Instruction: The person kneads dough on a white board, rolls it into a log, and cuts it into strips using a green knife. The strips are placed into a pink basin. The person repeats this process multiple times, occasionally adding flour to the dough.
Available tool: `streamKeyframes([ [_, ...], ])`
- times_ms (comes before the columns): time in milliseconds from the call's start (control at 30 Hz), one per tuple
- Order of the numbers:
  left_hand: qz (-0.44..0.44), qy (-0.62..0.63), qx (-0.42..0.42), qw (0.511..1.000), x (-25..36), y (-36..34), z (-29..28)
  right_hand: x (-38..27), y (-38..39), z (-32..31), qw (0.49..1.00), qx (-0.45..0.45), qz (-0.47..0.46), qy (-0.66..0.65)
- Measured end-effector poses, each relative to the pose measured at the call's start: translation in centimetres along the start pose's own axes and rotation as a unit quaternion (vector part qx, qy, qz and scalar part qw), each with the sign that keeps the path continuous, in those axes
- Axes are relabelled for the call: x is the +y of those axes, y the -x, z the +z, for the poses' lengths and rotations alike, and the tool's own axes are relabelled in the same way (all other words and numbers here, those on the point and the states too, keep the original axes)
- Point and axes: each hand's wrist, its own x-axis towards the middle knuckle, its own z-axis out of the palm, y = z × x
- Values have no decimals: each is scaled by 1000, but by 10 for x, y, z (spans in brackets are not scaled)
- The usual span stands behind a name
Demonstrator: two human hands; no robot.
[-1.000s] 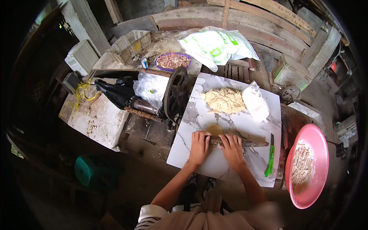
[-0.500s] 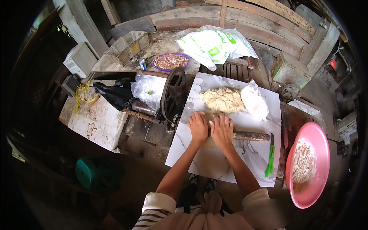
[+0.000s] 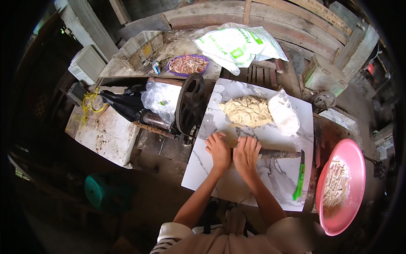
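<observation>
The left hand (image 3: pixel 220 153) and right hand (image 3: pixel 246 155), side by side, lie over the rolling pin (image 3: pixel 277 153); from here I cannot tell whether the fingers close around it. The pin lies crosswise on the marbled board (image 3: pixel 270 184). Beyond: heaped dough (image 3: pixel 248 112) beside a white bag (image 3: pixel 283 114). Right: a green-handled knife (image 3: pixel 299 182), then a pink basin (image 3: pixel 358 158).

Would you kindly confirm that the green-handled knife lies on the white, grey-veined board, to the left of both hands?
Not quite: the head view shows the green-handled knife to the right of both the left hand and the right hand; it does lie on the white, grey-veined board.
</observation>
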Motion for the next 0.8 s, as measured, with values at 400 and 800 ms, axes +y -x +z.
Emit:
streamKeyframes([
  [400,5,-29,-19,999,4,-18,5,6,-10,22,999,-15,1,-30],
  [800,19,-40,2,999,13,-55,17,11,-40,40,999,-22,47,-1],
])
